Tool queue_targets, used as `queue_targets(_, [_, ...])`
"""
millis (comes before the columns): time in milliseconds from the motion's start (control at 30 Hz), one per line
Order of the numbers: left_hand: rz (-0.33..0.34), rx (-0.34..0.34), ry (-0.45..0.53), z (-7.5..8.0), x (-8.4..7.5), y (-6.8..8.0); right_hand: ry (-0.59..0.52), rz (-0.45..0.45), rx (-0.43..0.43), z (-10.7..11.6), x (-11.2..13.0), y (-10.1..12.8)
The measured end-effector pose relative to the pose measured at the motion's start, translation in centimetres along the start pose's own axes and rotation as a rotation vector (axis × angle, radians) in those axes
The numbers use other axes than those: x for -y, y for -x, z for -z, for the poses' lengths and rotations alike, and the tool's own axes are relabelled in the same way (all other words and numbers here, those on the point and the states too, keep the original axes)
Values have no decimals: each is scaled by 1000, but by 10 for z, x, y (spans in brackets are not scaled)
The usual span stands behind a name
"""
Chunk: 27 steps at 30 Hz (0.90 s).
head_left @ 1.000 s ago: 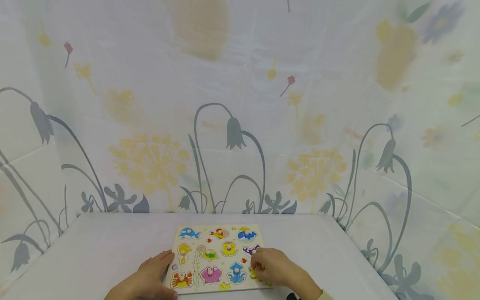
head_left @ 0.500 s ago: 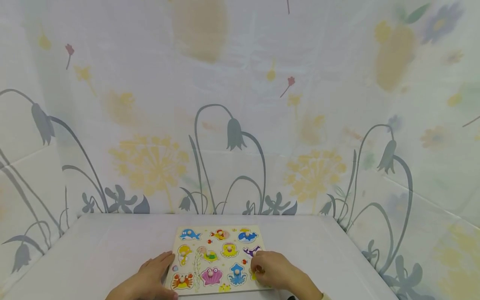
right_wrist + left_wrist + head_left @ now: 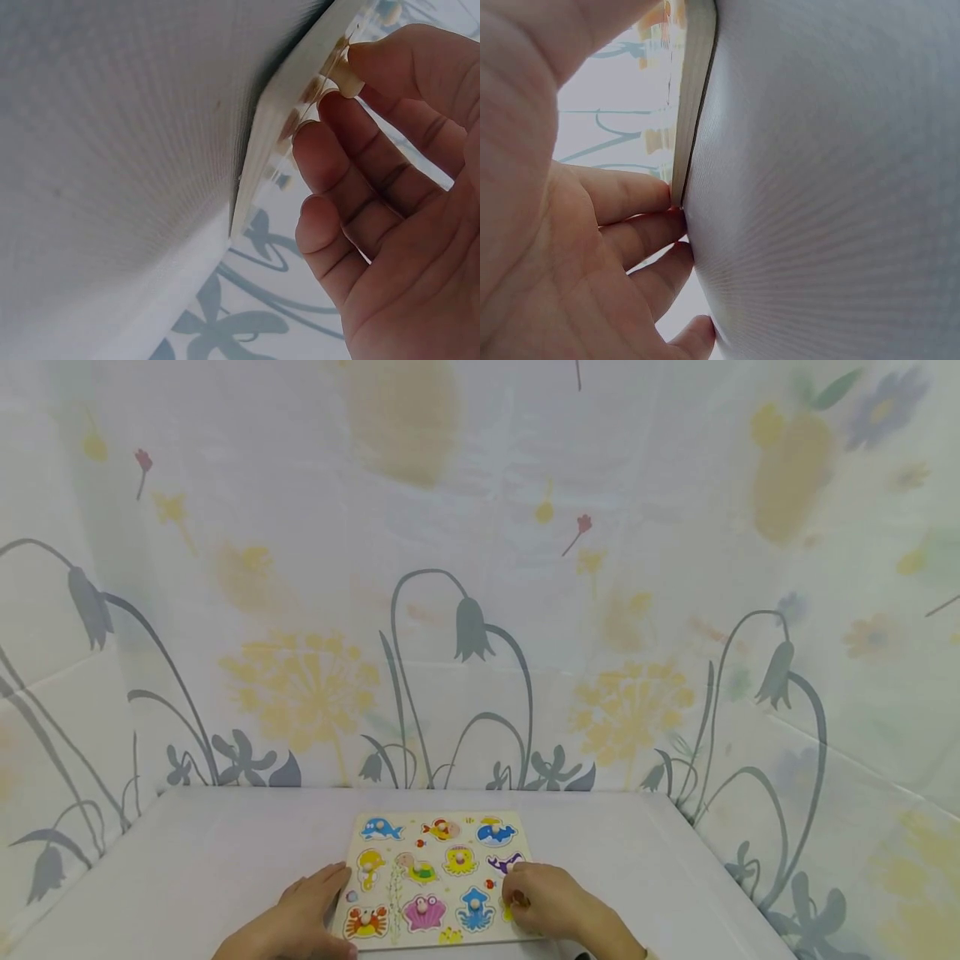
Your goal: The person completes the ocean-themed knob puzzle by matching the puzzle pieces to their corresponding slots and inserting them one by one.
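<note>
Right hand fingers: the right hand [image 3: 551,902] has thumb and fingers [image 3: 341,154] curled in a pinch on the small wooden peg [image 3: 346,73] of a yellow piece [image 3: 507,911] at the board's near right corner. Grip is closed on the peg; nothing else is held.

Yellow piece: directly under the right fingertips, low on the puzzle board [image 3: 433,935]. Whether it sits fully in its recess cannot be told; the hand covers most of it.

Left hand fingers: the left hand [image 3: 300,914] lies with fingers [image 3: 634,196] extended and relaxed, their tips touching the board's left edge. It grips nothing and presses against the edge [image 3: 694,90].

Change over the last second: very little. The right hand has drawn slightly nearer to the board's near edge, with the pinch unchanged. The left hand has kept its place against the edge. The board has not shifted on the table [image 3: 187,860].

Judgement: the work appears to be at the seating of this piece, the left hand steadying the board; the lack of movement suggests fine adjustment, not a lift.

Beyond the fingers: the other pieces, a purple one [image 3: 504,862] just past the right fingertips, an octopus [image 3: 475,908] beside them and a crab [image 3: 364,920] near the left hand, lie in the board.

Surround: a flower-printed sheet [image 3: 465,610] stands behind the table.
</note>
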<state>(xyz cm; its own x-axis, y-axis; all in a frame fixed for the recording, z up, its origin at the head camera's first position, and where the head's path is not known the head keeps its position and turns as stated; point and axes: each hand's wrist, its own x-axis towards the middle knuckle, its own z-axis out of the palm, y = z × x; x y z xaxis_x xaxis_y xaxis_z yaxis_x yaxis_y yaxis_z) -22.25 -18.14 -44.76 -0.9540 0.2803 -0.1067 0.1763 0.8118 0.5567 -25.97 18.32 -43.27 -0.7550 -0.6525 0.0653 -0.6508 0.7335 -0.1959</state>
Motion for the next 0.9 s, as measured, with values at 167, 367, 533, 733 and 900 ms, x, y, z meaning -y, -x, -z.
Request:
queue_targets(167, [5, -3, 13, 0, -1, 0, -6, -8, 4, 1, 1, 1])
queue_targets(367, [-14, -12, 21, -1, -2, 1, -38, -43, -5, 5, 0, 6])
queue_targets(533, [-32, -23, 28, -2, -2, 3, -38, -80, 4, 17, -11, 16])
queue_targets(733, [-44, -21, 21, -2, -2, 5, 25, -99, -38, 33, -36, 40])
queue_targets(900, [-20, -14, -19, 0, -2, 7, 87, -114, -87, 43, -61, 62])
